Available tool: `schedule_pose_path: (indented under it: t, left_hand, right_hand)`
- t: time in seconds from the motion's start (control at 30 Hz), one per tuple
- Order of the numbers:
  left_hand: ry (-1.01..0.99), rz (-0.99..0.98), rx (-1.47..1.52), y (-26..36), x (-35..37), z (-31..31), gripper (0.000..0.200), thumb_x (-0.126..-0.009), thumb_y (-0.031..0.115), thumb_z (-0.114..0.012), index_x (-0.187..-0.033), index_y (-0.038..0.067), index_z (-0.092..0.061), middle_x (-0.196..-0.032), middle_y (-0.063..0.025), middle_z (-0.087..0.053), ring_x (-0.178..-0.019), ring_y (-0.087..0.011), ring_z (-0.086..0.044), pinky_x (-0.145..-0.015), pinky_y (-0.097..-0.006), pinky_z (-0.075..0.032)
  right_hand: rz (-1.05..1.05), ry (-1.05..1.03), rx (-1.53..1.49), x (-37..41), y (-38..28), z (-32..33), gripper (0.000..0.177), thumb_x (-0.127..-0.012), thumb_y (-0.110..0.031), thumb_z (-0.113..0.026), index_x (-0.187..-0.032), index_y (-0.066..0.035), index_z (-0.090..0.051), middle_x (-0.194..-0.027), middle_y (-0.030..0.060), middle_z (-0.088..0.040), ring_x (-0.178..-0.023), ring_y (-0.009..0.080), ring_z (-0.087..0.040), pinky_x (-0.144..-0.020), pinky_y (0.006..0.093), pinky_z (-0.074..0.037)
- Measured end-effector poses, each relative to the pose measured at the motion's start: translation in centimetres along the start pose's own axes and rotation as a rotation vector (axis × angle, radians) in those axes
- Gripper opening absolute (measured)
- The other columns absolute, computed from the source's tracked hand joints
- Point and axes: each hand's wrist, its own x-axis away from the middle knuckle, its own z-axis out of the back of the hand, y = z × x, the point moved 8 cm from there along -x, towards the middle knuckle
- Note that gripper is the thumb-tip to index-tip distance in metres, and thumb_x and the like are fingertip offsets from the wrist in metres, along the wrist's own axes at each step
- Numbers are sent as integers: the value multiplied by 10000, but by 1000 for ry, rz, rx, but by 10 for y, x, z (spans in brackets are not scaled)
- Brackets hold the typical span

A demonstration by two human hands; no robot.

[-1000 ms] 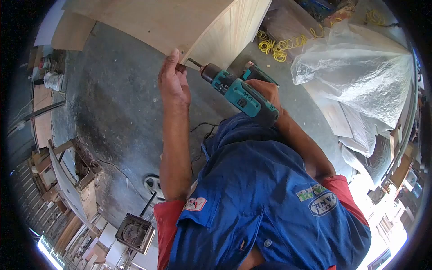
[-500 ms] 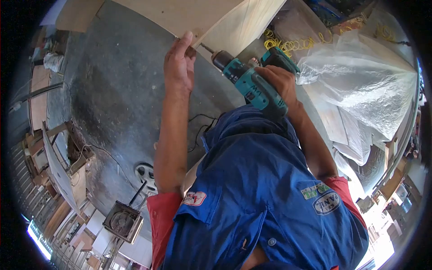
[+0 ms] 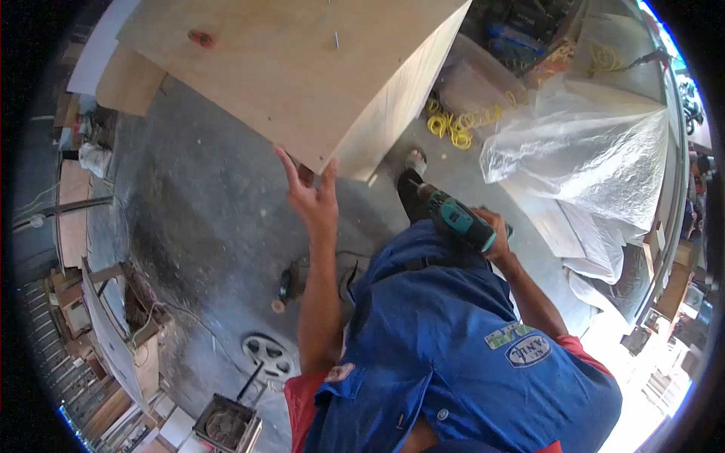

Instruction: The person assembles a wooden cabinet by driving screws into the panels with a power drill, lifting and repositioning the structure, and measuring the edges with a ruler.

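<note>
A large pale plywood box [image 3: 279,83] stands at the top of the head view, one corner pointing toward me. My left hand [image 3: 311,200] is at that corner, thumb on one side and forefinger along the other; its remaining fingers are partly hidden beneath the edge. In my right hand [image 3: 495,234] is a teal and black cordless drill [image 3: 461,220], held back near my waist, its bit end apart from the box. A thin shiny screw or nail [image 3: 336,39] shows on the panel, along with small dark holes and a red-marked spot [image 3: 201,38].
Yellow coiled hose [image 3: 449,128] lies on the floor beyond the box. Clear plastic sheeting [image 3: 581,151] covers things at right. A power tool with a cord [image 3: 285,287] and a spoked wheel [image 3: 268,356] are on the floor at left. Wood pieces [image 3: 109,332] line the far left.
The drill has drawn back from the box corner toward my waist. My left hand has spread its fingers around the corner. More of the box top has come into view.
</note>
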Motion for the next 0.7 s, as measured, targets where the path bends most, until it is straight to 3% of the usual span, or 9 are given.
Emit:
schedule_pose_path:
  t: [0.03,0.07,0.13,0.23,0.4,0.47,0.5,0.57,0.7]
  left_hand:
    - [1,-37,-30,3,0,0,863,-854,132,-689,-1456,-66,-103,-1169,-251,-588,-1039,-247,-589,-887,-317,-456]
    - [4,-70,-64,6,0,0,849,-861,142,-682,-1453,-71,-113,-1186,-260,-580,-1052,-249,-586,-892,-322,-455]
    - [4,-76,-41,6,1,-1,844,-867,147,-674,-1454,-71,-107,-1173,-250,-587,-1047,-246,-587,-894,-323,-454]
    - [-27,-20,-9,3,3,1,841,-877,165,-663,-1458,-64,-100,-1143,-228,-601,-1036,-239,-592,-898,-324,-454]
    - [-85,60,56,-10,3,8,844,-878,131,-638,-1479,-13,-63,-1080,-191,-624,-1005,-217,-601,-883,-306,-458]
    - [-163,216,136,-10,5,13,730,-869,89,-613,-1465,-8,-203,-1122,-169,-613,-1043,-211,-578,-899,-305,-447]
    - [-149,210,125,-4,1,25,730,-869,89,-613,-1465,-8,-203,-1122,-169,-613,-1043,-211,-578,-899,-305,-447]
    - [-264,254,-311,2,-12,49,539,-841,-2,-505,-1374,-15,-421,-1040,-143,-649,-980,-173,-605,-869,-282,-462]
    - [-20,435,-268,10,-46,85,416,-843,-8,-480,-1252,-36,-552,-1038,-130,-660,-977,-181,-613,-894,-293,-456]
  right_hand:
    - [-109,-24,-37,7,8,-2,360,-676,-151,-690,-1004,-11,-641,-875,176,-674,-789,329,-661,-725,372,-512]
    - [-88,-3,-37,13,6,-2,360,-676,-151,-690,-1004,-11,-641,-875,176,-674,-789,329,-661,-725,372,-512]
    - [-349,81,-54,26,21,-1,384,-638,-108,-701,-1009,-30,-642,-851,176,-671,-788,336,-658,-735,369,-507]
    - [-367,142,13,31,0,12,386,-634,-83,-697,-1012,-32,-639,-836,174,-669,-786,356,-650,-737,374,-503]
    - [-403,74,60,34,30,-4,343,-672,-166,-673,-1003,-81,-646,-867,209,-658,-859,395,-635,-745,417,-502]
    - [-344,58,21,22,32,-3,341,-677,-173,-673,-1006,-88,-649,-869,208,-660,-862,395,-635,-747,417,-503]
    - [-301,42,-13,13,34,-2,338,-682,-180,-673,-1009,-95,-652,-871,207,-661,-865,394,-635,-749,417,-504]
    - [-308,7,-11,-10,37,8,351,-671,-184,-684,-1008,-92,-652,-863,202,-662,-862,385,-639,-753,412,-508]
    - [-299,-35,32,-56,56,33,376,-653,-159,-694,-1017,-76,-654,-861,202,-664,-850,379,-644,-748,411,-510]
